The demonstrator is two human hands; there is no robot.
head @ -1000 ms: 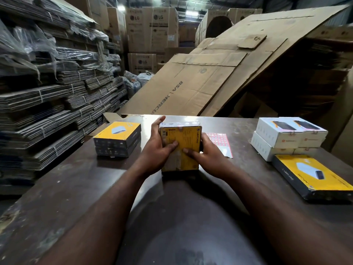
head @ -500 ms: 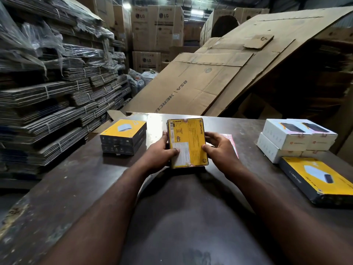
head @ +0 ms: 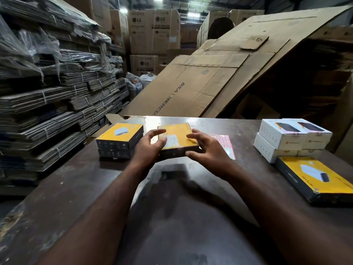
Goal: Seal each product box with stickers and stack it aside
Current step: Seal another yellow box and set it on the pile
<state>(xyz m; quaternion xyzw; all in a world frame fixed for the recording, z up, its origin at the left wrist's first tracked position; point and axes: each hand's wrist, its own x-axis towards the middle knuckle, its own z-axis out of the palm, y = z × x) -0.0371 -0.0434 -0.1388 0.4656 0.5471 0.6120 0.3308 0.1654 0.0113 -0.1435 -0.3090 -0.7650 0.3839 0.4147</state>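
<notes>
View from the head camera, sealing station. The yellow box [head: 178, 131] is at the middle of the table [head: 76, 188], between both hands and apparently lifted just clear of the top, its broad face up and a white label [head: 172, 141] showing.

The left hand [head: 150, 146] grips the box's left near corner, thumb laid on the label and fingers curled over the left edge. The right hand [head: 207, 148] is half spread about the right near corner, thumb at the near side. Blur keeps me from telling whether it presses or only touches.

I judge the box to be light, stiff printed card: a flat slab with square corners and a smooth, slightly glossy skin that could slip under dry fingers. I would take it by opposite short edges, where the walls resist crushing, not by the wide face.

Just to the left sits a pile of two yellow boxes [head: 120, 142], its dark sides printed with small icons. To the right lies a pink-and-white sticker sheet [head: 223, 144], thin and limp. Farther right are matt white boxes [head: 292, 139], and nearer, a larger flat yellow box [head: 317, 178].
</notes>
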